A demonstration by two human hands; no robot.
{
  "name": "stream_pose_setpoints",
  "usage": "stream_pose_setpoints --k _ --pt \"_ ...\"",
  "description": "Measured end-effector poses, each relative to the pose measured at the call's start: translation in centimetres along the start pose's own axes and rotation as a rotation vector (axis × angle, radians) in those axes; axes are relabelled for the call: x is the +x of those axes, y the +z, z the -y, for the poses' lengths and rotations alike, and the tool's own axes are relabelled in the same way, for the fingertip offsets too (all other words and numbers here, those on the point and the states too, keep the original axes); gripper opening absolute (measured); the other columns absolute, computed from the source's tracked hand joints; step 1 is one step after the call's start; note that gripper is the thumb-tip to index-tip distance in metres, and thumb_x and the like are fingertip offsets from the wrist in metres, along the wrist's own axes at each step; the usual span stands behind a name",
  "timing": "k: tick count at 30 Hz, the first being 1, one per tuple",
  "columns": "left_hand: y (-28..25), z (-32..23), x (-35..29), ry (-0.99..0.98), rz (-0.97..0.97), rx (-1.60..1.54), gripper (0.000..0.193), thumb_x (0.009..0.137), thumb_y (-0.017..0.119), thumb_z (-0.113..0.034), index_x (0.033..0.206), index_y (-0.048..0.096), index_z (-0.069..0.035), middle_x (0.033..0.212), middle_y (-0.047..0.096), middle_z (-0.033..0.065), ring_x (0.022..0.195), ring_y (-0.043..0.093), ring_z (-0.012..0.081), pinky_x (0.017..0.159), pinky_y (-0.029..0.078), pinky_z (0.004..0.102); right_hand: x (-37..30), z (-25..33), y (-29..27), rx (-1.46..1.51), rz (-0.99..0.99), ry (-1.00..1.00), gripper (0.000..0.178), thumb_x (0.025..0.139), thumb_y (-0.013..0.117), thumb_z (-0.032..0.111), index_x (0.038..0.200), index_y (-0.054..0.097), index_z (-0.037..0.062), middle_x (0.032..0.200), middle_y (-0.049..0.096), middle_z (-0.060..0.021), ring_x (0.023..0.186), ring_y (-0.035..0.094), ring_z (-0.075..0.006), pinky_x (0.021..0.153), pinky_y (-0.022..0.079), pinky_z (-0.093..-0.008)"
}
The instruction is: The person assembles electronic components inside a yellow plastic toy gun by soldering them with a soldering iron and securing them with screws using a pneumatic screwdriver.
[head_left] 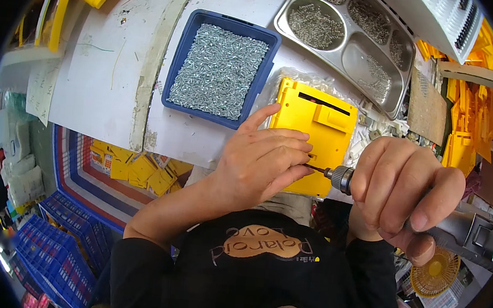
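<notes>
My right hand (403,186) grips a grey electric screwdriver (472,232) whose chuck and thin bit (329,172) point left. The bit tip meets the fingertips of my left hand (263,158), which are pinched at it; whether a screw sits there is hidden. My left hand rests over the lower left of a yellow plastic housing (318,125) lying flat near the table's front edge. A blue tray (221,65) full of small silver screws stands just behind my left hand.
A steel compartment tray (348,43) with several piles of screws sits at the back right. Yellow plastic parts (474,131) are stacked at the right. Blue crates (56,249) and more yellow parts (135,165) lie on the floor at left. White table top (103,67).
</notes>
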State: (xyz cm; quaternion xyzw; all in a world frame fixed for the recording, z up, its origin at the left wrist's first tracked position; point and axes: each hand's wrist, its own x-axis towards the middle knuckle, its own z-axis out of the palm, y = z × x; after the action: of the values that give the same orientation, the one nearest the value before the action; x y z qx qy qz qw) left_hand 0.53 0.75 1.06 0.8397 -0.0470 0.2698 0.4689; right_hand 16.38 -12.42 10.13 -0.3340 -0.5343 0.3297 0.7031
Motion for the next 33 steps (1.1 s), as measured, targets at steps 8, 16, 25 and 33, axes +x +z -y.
stream_pose_setpoints --k 8,16,25,33 --pt "-2.1 1.0 -0.2 -0.013 0.061 0.032 0.025 0.073 0.086 -0.013 0.090 0.068 -0.010 0.097 0.073 0.0058 0.097 0.071 0.0238 0.111 0.037 0.0522 1.4 -1.5 1.2 0.050 -0.097 0.070 0.029 0.092 0.074 0.032 0.104 0.054 0.0150 0.061 0.061 0.0065 0.047 0.057 -0.0079 0.054 0.047 -0.0249" --pt "-8.0 3.6 1.6 -0.294 0.065 0.794 0.011 0.080 0.078 -0.016 0.088 0.073 -0.011 0.114 0.062 0.0042 0.119 0.050 0.0276 0.113 0.018 0.0579 3.7 -6.3 -2.2 -0.128 -0.149 -0.016 0.025 0.097 0.051 0.027 0.115 0.054 0.0099 0.064 0.044 0.0026 0.057 0.046 -0.0117 0.065 0.041 -0.0330" --pt "-7.3 4.7 1.1 -0.272 -0.051 0.754 0.012 0.086 0.074 -0.016 0.078 0.067 -0.011 0.099 0.064 0.0004 0.111 0.055 0.0231 0.111 0.018 0.0592 3.2 -8.6 -1.7 -0.123 -0.291 -0.004 0.018 0.092 0.065 0.009 0.102 0.050 0.0037 0.072 0.057 -0.0046 0.053 0.050 -0.0105 0.053 0.045 -0.0279" --pt "-7.7 4.8 0.9 -0.176 -0.010 0.698 0.013 0.083 0.075 -0.014 0.082 0.062 -0.011 0.095 0.063 0.0004 0.105 0.056 0.0218 0.110 0.020 0.0563 3.8 -6.1 -1.4 -0.225 -0.166 -0.007 0.010 0.099 0.049 0.020 0.095 0.047 0.0101 0.059 0.046 0.0011 0.051 0.044 -0.0121 0.060 0.042 -0.0327"
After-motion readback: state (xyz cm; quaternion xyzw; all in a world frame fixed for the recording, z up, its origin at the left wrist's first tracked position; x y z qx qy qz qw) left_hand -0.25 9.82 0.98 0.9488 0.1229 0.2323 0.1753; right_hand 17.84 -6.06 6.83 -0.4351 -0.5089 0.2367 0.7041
